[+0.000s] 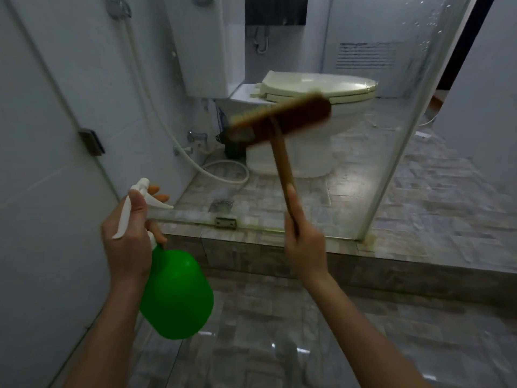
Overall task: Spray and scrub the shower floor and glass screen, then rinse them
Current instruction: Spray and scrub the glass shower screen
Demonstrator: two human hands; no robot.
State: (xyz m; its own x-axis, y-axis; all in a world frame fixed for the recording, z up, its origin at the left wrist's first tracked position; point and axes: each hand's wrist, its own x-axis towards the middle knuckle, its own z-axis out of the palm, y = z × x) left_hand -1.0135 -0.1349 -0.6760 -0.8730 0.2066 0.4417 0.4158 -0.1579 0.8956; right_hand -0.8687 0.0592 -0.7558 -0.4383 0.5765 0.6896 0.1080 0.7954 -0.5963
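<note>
- Now my left hand (128, 236) grips the spray bottle (179, 292) by its white spray head (145, 191), thumb across the back and fingers curled round the front. The green body hangs below my wrist, and the nozzle points ahead towards the glass.
- My right hand (303, 247) is wrapped round the lower end of the wooden handle (282, 161) of the brush (279, 119), with the thumb laid along the shaft. The handle slants up and to the left. The brush head is raised in the air, tilted and blurred, in front of the glass screen (363, 130); I cannot tell whether the bristles touch it.
- The glass screen stands on the edge of a raised tiled step (251, 259), held at the bottom by a small metal bracket (225, 222), with a pale strip down its right edge. Water drops speckle its upper right part.
- Beyond the glass, the tiled floor (349, 186) has a drain (221, 205) near the bracket.
- A white hose (229, 169) coils on that floor beside the left wall (42, 163).
- A toilet (307, 88) with its lid down stands further back.
- The glossy tiles (265, 331) of the lower level lie under my arms.
</note>
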